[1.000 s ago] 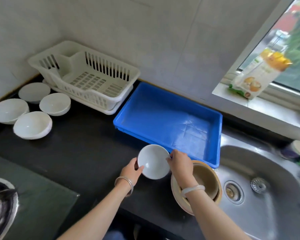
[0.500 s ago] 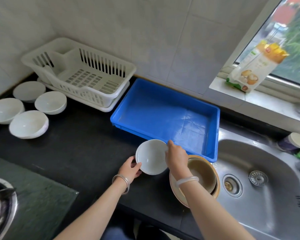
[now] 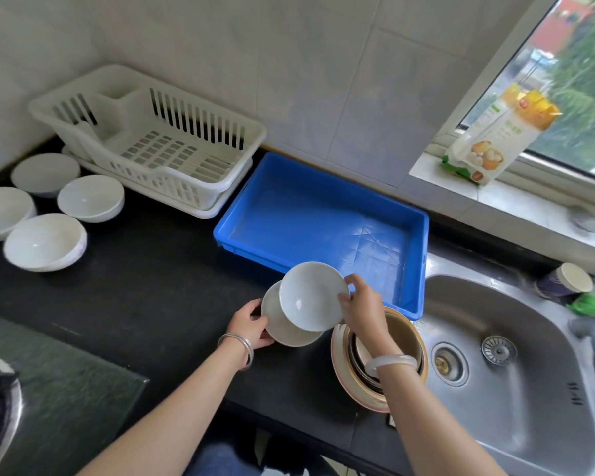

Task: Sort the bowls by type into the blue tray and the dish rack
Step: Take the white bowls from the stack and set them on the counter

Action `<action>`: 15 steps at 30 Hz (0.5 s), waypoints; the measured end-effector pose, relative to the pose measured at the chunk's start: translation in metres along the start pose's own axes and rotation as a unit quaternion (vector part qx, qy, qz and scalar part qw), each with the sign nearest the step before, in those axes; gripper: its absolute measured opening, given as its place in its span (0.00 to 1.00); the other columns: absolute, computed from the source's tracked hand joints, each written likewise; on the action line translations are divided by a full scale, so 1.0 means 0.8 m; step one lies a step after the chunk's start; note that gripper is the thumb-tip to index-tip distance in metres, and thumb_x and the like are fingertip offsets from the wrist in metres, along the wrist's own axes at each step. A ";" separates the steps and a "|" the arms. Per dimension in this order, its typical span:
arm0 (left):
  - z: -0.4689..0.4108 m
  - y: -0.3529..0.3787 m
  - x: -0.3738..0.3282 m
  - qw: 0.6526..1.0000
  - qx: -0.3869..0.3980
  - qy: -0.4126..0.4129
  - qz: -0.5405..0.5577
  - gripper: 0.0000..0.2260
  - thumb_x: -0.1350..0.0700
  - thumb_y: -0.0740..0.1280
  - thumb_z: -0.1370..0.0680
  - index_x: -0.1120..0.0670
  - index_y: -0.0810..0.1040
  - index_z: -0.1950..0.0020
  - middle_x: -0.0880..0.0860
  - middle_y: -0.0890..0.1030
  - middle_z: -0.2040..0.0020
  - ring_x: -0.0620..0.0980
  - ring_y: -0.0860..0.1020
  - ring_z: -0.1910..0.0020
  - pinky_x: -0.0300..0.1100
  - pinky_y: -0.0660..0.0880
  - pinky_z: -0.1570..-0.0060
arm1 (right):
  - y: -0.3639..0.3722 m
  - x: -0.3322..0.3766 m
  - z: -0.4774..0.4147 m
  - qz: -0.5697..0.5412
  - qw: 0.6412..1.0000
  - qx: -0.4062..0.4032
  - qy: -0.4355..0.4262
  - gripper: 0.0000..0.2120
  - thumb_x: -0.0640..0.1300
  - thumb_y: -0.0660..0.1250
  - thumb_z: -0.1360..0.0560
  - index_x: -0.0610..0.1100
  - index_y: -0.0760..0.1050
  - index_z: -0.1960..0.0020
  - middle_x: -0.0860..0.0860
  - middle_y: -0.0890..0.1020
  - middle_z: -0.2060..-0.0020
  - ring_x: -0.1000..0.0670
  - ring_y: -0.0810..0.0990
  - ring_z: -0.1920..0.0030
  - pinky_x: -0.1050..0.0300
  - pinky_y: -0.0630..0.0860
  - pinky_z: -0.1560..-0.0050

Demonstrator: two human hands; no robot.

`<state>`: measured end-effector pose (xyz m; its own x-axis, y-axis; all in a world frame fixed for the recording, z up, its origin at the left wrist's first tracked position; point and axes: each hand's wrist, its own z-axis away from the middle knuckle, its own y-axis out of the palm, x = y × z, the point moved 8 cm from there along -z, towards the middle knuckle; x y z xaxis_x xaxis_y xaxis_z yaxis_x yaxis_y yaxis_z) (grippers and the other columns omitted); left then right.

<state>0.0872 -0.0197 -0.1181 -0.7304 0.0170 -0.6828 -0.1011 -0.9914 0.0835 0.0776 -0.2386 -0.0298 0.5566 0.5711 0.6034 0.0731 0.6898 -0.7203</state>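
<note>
My right hand pinches the rim of a small white bowl and holds it tilted, just above a second white bowl that my left hand grips by its left edge. Both bowls hang over the black counter in front of the blue tray, which holds nothing. The white dish rack stands behind it to the left, with no bowls in it. A stack of tan and beige bowls sits at the counter's edge by the sink, partly hidden under my right wrist.
Several white bowls sit on the counter left of the rack. A steel sink lies at the right, with cups behind it. A food packet leans on the window sill. A glass stove top is at the lower left.
The single white bowl I held has come apart into two: my right hand lifted the upper bowl up and right, while my left hand keeps the lower one.
</note>
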 end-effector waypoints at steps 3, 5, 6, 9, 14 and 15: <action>0.000 -0.024 -0.011 1.000 -0.018 0.009 0.008 0.20 0.66 0.61 0.23 0.53 0.69 0.33 0.58 0.76 0.44 0.61 0.77 0.44 0.51 0.79 0.55 | 0.002 0.010 -0.005 -0.033 0.999 0.000 -0.009 0.13 0.40 0.60 0.22 0.47 0.70 0.38 0.44 0.80 0.56 0.46 0.80 0.63 0.59 0.75 0.70; 0.001 -0.049 -0.018 0.999 -0.037 0.015 0.025 0.20 0.67 0.61 0.23 0.54 0.70 0.33 0.58 0.76 0.45 0.61 0.78 0.47 0.51 0.78 0.57 | 0.008 0.021 -0.010 -0.058 0.998 0.003 -0.012 0.13 0.40 0.61 0.23 0.47 0.71 0.38 0.45 0.80 0.58 0.49 0.80 0.64 0.54 0.81 0.66; 0.002 -0.064 -0.022 0.998 -0.051 0.017 0.037 0.19 0.67 0.61 0.24 0.54 0.70 0.34 0.58 0.76 0.46 0.61 0.78 0.48 0.51 0.78 0.57 | 0.013 0.028 -0.013 -0.068 0.998 0.005 -0.017 0.13 0.40 0.61 0.23 0.47 0.71 0.39 0.47 0.80 0.60 0.51 0.79 0.64 0.53 0.82 0.64; 0.007 -0.108 -0.032 0.992 -0.094 0.026 0.079 0.20 0.67 0.62 0.24 0.54 0.70 0.33 0.59 0.75 0.43 0.61 0.78 0.49 0.52 0.78 0.57 | 0.033 0.058 -0.022 -0.089 0.995 0.015 -0.042 0.13 0.39 0.62 0.24 0.47 0.72 0.40 0.51 0.78 0.64 0.54 0.78 0.64 0.51 0.83 0.63; 0.017 -0.186 -0.040 0.971 -0.160 0.038 0.173 0.23 0.67 0.63 0.24 0.54 0.67 0.30 0.59 0.73 0.39 0.61 0.79 0.51 0.55 0.77 0.52 | 0.083 0.112 -0.033 -0.122 0.988 0.065 -0.061 0.12 0.39 0.61 0.25 0.46 0.72 0.41 0.47 0.78 0.61 0.50 0.80 0.62 0.50 0.84 0.62; 0.018 -0.201 -0.041 0.966 -0.171 0.041 0.191 0.23 0.67 0.62 0.24 0.54 0.67 0.30 0.60 0.73 0.37 0.62 0.78 0.49 0.55 0.77 0.51 | 0.096 0.125 -0.034 -0.128 0.987 0.079 -0.063 0.12 0.39 0.61 0.24 0.46 0.72 0.41 0.45 0.78 0.58 0.48 0.80 0.60 0.53 0.83 0.64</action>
<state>0.1176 0.1413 -0.0985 -0.6131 -0.3551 -0.7056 0.4044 -0.9084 0.1058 0.1613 -0.1411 -0.0341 0.4280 0.4126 0.8041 0.0636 0.8737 -0.4822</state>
